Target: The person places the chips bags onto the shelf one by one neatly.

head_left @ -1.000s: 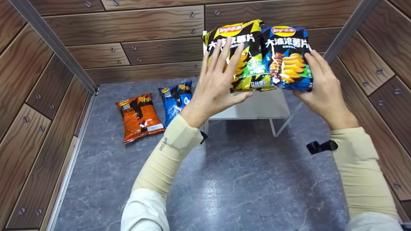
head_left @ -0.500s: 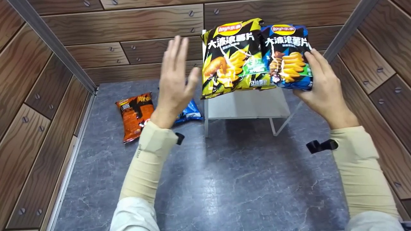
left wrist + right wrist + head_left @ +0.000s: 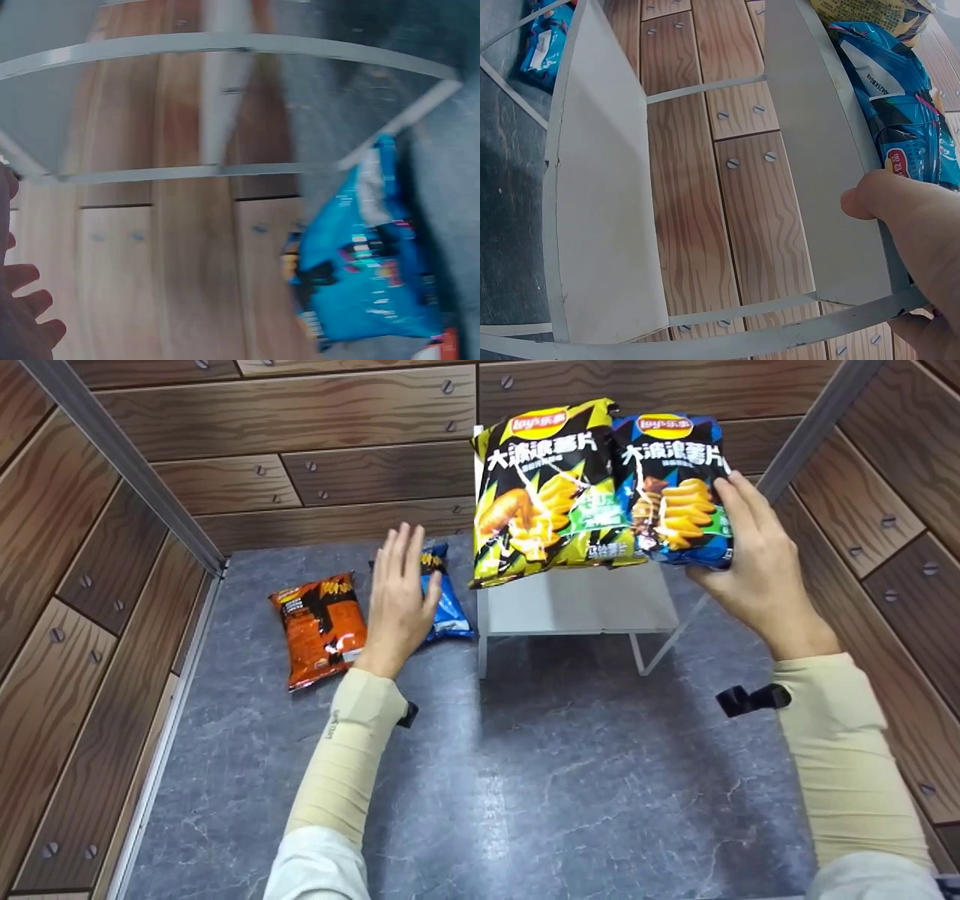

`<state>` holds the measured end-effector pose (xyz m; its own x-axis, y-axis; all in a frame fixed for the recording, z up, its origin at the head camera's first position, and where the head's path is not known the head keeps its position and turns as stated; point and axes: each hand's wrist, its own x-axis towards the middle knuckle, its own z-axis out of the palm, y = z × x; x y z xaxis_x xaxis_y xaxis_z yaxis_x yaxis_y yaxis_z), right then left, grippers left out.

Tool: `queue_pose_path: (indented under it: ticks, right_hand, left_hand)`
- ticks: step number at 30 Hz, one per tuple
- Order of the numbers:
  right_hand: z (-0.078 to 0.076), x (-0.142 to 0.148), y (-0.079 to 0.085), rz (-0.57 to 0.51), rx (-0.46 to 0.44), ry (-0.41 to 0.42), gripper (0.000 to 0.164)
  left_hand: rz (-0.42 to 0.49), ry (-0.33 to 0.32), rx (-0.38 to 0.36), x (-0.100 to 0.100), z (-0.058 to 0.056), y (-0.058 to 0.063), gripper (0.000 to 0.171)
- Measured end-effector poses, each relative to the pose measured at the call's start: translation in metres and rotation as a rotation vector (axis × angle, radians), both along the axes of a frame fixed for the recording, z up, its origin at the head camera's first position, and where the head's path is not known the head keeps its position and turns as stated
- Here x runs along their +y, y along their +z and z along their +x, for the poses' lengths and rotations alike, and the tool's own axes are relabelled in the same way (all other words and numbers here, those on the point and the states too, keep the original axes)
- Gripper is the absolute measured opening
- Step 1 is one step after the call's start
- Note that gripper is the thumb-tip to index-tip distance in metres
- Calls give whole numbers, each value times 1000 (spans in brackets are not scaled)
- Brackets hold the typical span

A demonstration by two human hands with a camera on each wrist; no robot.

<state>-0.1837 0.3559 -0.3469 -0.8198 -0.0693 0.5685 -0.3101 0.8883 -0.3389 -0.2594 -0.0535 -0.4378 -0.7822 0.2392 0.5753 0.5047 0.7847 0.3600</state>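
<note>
On a white rack (image 3: 574, 611) stand two chip bags side by side: a yellow-and-black one (image 3: 559, 502) and a blue-and-black one (image 3: 675, 484). My right hand (image 3: 765, 562) holds the lower right end of the blue-and-black bag, its thumb (image 3: 862, 199) at the shelf edge in the right wrist view. With fingers extended, my left hand (image 3: 397, 600) hovers over the floor and partly covers a blue chip bag (image 3: 451, 611); nothing is in it. To its left an orange chip bag (image 3: 319, 637) lies flat. Contact between the left hand and the floor bags cannot be seen.
Grey marbled floor (image 3: 570, 795) spreads around the rack. Wood-patterned panels (image 3: 360, 420) wall in the back and both sides, with metal posts (image 3: 120, 457) at the corners. The rack's thin legs (image 3: 654, 660) reach the floor in front.
My left hand has left the yellow-and-black bag, moving left and then down toward the blue bag on the floor. My right hand has stayed at the blue-and-black bag.
</note>
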Motion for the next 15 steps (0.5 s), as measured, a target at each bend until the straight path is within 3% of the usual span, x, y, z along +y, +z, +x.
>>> queue_pose_path:
  ticks: [7,15]
  right_hand:
    - [0,2,0,1,14,4,89]
    - [0,1,0,-5,18,2,90]
  left_hand:
    - [-83,-2,-50,4,-11,-45,56]
    - [-166,58,-156,-1,-18,-92,59]
